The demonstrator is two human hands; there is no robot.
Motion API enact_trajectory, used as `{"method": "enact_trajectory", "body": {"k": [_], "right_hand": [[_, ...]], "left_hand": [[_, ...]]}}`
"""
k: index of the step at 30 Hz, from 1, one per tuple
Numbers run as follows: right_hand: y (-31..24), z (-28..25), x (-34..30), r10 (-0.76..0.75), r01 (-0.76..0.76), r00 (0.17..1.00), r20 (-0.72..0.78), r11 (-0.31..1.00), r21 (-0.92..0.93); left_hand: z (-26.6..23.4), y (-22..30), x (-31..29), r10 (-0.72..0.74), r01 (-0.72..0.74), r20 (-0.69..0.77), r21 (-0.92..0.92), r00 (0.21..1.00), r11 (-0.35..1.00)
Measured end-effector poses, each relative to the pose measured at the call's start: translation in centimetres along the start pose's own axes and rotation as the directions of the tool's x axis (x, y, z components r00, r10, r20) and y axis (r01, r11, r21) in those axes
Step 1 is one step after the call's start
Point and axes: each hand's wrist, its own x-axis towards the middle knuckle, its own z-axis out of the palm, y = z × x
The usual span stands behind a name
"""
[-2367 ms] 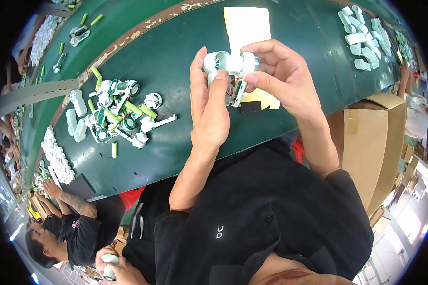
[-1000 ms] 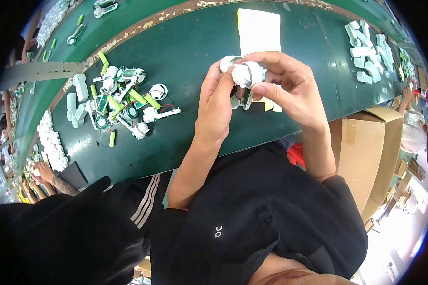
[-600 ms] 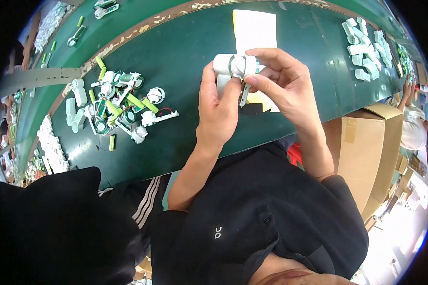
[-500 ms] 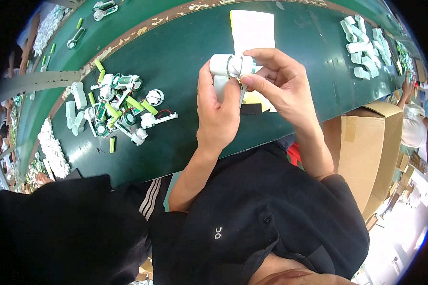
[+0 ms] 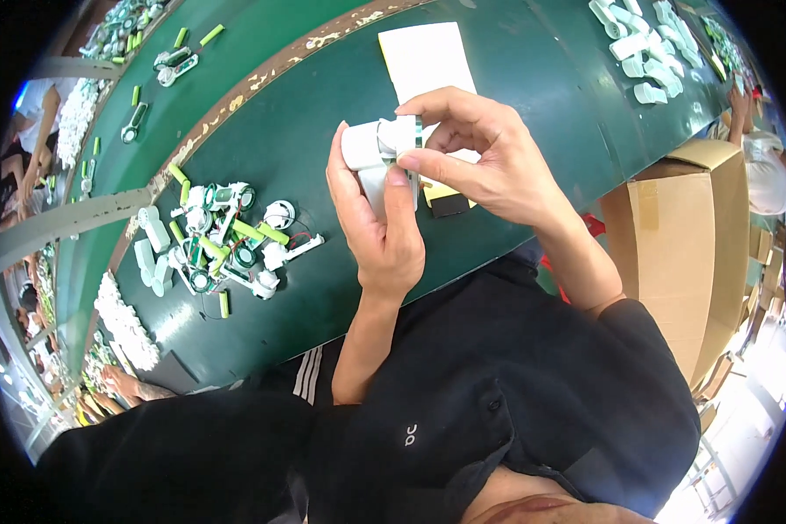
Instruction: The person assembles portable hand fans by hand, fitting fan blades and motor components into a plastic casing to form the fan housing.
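Observation:
My left hand is closed around a white plastic housing, its rounded end up and its lower part inside my palm. My right hand pinches a round white fan unit with a green edge between thumb and bent fingers. The fan unit sits against the right side of the housing's rounded end, and both thumbs meet near the joint. My fingers hide whether the two parts are fully seated. Beyond the hands lies a white paper sheet; a black block rests just below my right hand.
A pile of fan assemblies with wires and green cylindrical batteries lies left, beside white shells. More pale shells lie far right. A green conveyor runs behind a worn rail. A cardboard box stands right; a co-worker sits left.
The view has shifted, so the bench contents appear displaced. Both hands keep the housing and fan unit together with nearly the same grip; a co-worker's forearm shows more at left.

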Motion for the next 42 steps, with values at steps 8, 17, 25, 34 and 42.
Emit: {"method": "enact_trajectory", "body": {"k": [8, 17, 25, 34, 42], "right_hand": [[-0.4, -0.8, 0.4, -0.035, 0.042, 0.998, 0.050, 0.988, -0.146], [1.0, -1.5, 0.8, -0.118, 0.124, 0.991, 0.056, 0.985, -0.121], [0.5, -2.4, 1.1, -0.131, 0.178, 0.966, 0.223, 0.962, -0.206], [1.7, -0.8, 1.8, -0.374, 0.396, 0.917, 0.138, 0.893, -0.215], [1.5, -1.1, 1.1, -0.330, 0.272, 0.936, -0.120, 0.897, -0.348]], "left_hand": [[0.3, 0.0, 0.2, 0.060, -0.059, -0.012, 0.018, 0.998, 0.998], [0.0, 0.9, 0.6, -0.006, 0.001, 0.101, 0.052, 0.995, 0.999], [-0.6, 0.1, 0.3, -0.069, 0.087, 0.193, -0.083, 0.979, 0.993], [-0.5, 2.8, 1.0, -0.265, 0.406, 0.423, -0.289, 0.866, 0.867], [-0.1, 2.4, -2.6, -0.120, 0.114, 0.172, 0.042, 0.978, 0.993]]}}
